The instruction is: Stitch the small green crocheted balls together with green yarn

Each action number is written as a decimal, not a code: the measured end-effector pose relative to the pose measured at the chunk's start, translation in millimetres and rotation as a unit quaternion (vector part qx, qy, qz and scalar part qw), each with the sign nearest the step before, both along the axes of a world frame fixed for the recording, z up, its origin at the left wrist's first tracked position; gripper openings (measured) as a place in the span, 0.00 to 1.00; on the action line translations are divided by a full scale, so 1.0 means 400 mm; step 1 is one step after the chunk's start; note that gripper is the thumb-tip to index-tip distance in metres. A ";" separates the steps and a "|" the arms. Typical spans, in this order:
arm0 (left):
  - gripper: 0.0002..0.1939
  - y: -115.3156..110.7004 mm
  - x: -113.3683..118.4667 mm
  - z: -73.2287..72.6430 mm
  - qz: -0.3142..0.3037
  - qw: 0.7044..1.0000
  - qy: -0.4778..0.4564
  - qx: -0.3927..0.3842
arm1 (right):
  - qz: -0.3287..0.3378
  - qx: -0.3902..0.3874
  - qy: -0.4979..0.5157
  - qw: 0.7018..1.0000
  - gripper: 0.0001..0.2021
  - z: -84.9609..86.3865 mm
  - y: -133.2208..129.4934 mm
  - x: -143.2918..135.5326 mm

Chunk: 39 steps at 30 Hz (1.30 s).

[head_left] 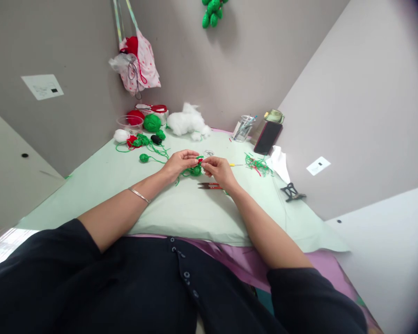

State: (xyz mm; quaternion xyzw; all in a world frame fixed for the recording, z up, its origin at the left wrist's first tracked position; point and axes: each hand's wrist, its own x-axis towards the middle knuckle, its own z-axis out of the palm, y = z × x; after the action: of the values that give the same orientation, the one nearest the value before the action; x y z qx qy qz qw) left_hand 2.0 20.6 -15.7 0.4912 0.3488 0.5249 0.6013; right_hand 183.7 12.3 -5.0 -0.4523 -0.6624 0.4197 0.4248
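Between my two hands is a small red and green yarn piece [200, 160], partly covered by fingers. My left hand [181, 162] pinches it from the left. On its other side, the thumb and forefinger of my right hand [218, 170] are pressed together at the red part; any needle or hook there is too small to make out. Green yarn [195, 171] hangs below the fingers onto the table. Thread snips [209, 185] with dark blades and orange handles lie just in front of my right hand. A yellow-handled tool [234, 165] rests right of it.
Yarn balls, including a green one [152, 123], sit at the back left beside white stuffing [186, 121]. Green and red yarn scraps [258, 164] lie at right, near a leaning phone [268, 138], a clear cup [243, 128] and a black stand [292, 192].
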 end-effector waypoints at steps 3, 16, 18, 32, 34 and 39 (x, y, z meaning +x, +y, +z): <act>0.18 0.000 0.000 0.003 0.025 0.999 -0.002 0.021 | 0.013 0.000 0.021 1.000 0.10 0.000 0.007 0.002; 0.20 -0.014 0.012 0.001 -0.014 0.998 0.017 0.067 | 0.038 -0.016 0.117 0.992 0.19 0.003 0.003 -0.007; 0.20 -0.011 0.012 0.000 -0.013 0.999 0.018 0.050 | 0.023 -0.009 0.104 0.994 0.16 0.010 0.002 -0.002; 0.21 -0.010 0.013 -0.002 -0.081 0.996 0.031 -0.023 | 0.032 -0.037 0.066 0.997 0.17 0.021 0.003 0.017; 0.20 -0.009 0.012 -0.001 -0.091 0.995 0.028 -0.022 | 0.007 -0.028 0.080 0.996 0.15 0.016 0.018 0.023; 0.19 -0.015 0.010 0.004 -0.103 0.994 0.012 -0.031 | -0.091 -0.064 0.163 0.980 0.15 0.014 0.052 0.057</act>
State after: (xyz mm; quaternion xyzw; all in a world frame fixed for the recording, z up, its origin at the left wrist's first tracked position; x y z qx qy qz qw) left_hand 6.0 14.7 -14.1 0.5116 0.3193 0.4432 0.6632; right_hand 206.5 33.1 0.6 -0.4628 -0.5117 0.4891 0.5336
